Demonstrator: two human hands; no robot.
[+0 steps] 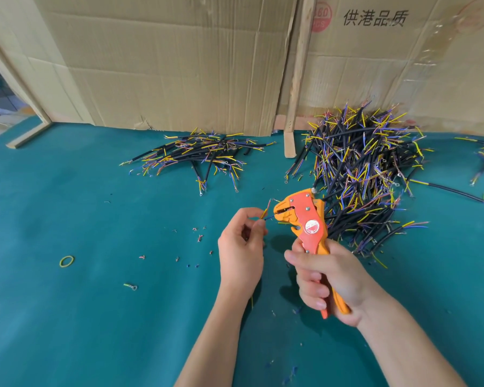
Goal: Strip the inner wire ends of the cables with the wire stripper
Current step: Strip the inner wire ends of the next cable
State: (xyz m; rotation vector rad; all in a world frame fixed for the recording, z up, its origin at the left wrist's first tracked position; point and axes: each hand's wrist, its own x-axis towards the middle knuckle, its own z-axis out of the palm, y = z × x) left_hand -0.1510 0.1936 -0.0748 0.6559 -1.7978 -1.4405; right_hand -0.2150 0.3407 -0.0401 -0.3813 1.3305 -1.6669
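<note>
We saw the left hand [242, 244] pinching a cable [265, 215] above the desk [95, 219], its blue wire tip at the mouth of the wire stripper [305, 219]; the right hand [327, 277] gripped the handles; the wire looked light and limp, so we judged it best pinched close behind the tip.

One head-worn wide-angle camera is looking forward and down — sitting close over the green table [67, 191], facing the cardboard wall [165, 65] standing along its far edge.
</note>
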